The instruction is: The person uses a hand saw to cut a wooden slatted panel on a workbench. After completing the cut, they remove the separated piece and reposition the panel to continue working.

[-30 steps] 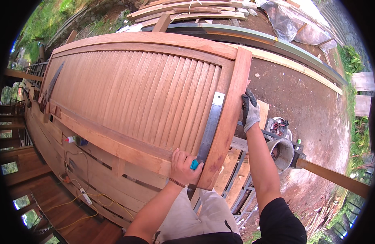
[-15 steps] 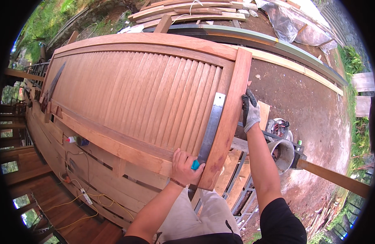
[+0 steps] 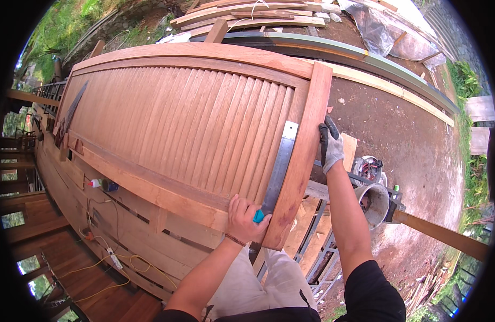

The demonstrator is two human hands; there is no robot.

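A long louvered wooden door [image 3: 172, 118] lies across in front of me, its slats framed by thick reddish rails. Near its right end, a try square [image 3: 278, 169] with a steel blade and teal handle lies over the frame. My left hand [image 3: 246, 219], bare, is closed round the teal handle at the near edge of the door. My right hand [image 3: 331, 144], in a grey and black glove, grips the outer side of the door's end rail [image 3: 304, 155]; its fingertips are partly hidden. A small reddish piece shows just beyond those fingertips.
A handsaw [image 3: 76, 110] and a small wooden wedge rest on the door's left end. Below it are a glue bottle [image 3: 94, 183] and a power strip [image 3: 114, 258] with yellow cord. Buckets [image 3: 373, 205] stand at right; stacked planks [image 3: 253, 21] lie beyond.
Almost nothing differs. The try square's far end sits very slightly nearer the top of the view; both hands keep their places.
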